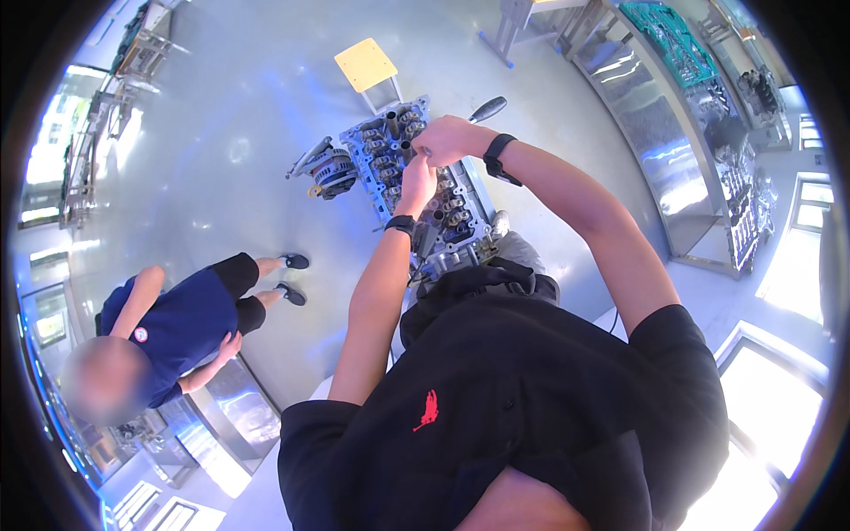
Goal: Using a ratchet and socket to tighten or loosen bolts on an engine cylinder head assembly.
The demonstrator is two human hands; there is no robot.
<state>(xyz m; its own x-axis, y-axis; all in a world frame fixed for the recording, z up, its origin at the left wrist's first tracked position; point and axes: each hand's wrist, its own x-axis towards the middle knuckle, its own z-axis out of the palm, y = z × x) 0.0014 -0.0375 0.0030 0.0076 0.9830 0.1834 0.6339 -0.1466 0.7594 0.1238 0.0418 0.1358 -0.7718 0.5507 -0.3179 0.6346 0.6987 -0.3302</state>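
An engine cylinder head [387, 168] with rows of valve gear lies in front of me, an alternator [329, 173] at its left side. Over its upper middle, my right hand [452, 142] is closed round what looks like a ratchet wrench [488, 110]; its dark handle sticks out at the upper right, while the rest is hidden by the hand. From below, my left hand [418, 186] reaches up with its fingers closed against the right hand's fingers. What the left fingers pinch is too small and covered to make out.
A yellow-topped stool [366, 65] stands beyond the engine. Another person [190, 323] in a dark blue shirt is on the left. Along the right runs a metal bench [651, 133] with parts and a green tray [668, 40] on it.
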